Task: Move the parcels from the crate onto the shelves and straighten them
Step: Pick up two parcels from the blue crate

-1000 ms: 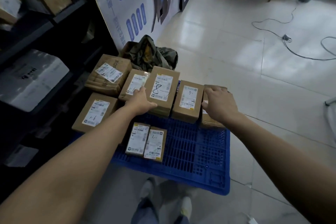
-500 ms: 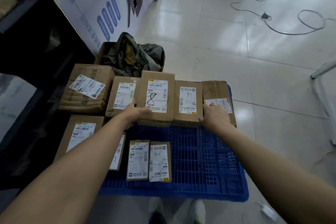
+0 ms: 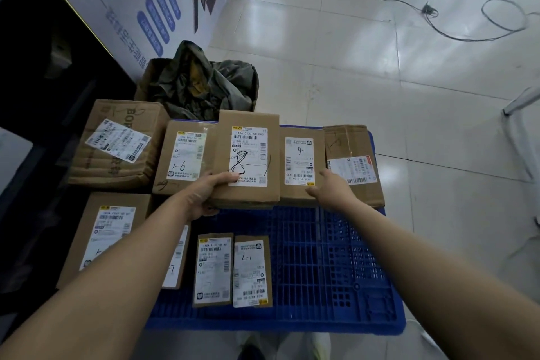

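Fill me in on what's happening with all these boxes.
A person is bent over a blue plastic crate loaded with labelled cardboard parcels. The left hand grips the near left corner of the parcel marked 8, thumb on top. The right hand rests open on the near edge of the parcel marked 9-1 beside it. Nothing is lifted clear yet; all the parcels sit on the crate.
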A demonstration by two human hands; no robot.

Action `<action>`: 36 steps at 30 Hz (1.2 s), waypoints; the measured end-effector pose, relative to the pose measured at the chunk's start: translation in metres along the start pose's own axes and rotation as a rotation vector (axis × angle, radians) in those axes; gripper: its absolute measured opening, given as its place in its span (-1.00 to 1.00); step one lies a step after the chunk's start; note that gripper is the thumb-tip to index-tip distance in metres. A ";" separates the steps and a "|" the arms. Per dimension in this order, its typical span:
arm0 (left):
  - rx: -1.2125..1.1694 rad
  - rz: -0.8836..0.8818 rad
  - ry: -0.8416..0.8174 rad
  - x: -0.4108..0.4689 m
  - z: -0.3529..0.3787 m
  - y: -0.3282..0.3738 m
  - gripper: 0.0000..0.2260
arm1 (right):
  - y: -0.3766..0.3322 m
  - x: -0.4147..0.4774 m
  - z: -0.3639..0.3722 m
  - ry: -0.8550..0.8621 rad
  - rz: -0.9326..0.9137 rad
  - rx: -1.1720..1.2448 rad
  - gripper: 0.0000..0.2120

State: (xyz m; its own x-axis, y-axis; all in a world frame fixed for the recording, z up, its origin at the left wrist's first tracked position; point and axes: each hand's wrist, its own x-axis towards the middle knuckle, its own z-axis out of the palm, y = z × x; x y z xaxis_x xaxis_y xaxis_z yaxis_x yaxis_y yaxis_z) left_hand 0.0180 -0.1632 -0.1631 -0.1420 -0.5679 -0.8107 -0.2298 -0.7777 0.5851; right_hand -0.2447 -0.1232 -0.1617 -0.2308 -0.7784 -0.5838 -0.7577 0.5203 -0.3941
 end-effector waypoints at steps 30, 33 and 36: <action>-0.027 0.104 -0.050 -0.001 0.021 -0.006 -0.38 | 0.065 0.058 0.001 0.359 0.344 0.449 -0.60; -0.016 0.118 -0.082 -0.002 0.034 -0.004 -0.31 | 0.089 0.060 -0.016 0.343 0.384 0.297 -0.42; -0.037 0.150 -0.108 0.002 0.047 -0.002 -0.25 | 0.116 0.068 -0.023 0.225 0.406 0.338 -0.36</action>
State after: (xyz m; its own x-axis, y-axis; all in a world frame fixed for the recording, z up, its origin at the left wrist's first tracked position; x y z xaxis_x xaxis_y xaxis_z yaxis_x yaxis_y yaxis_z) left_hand -0.0271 -0.1495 -0.1670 -0.2746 -0.6476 -0.7108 -0.1635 -0.6970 0.6982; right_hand -0.3620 -0.1238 -0.2308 -0.6147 -0.5289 -0.5851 -0.3523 0.8478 -0.3964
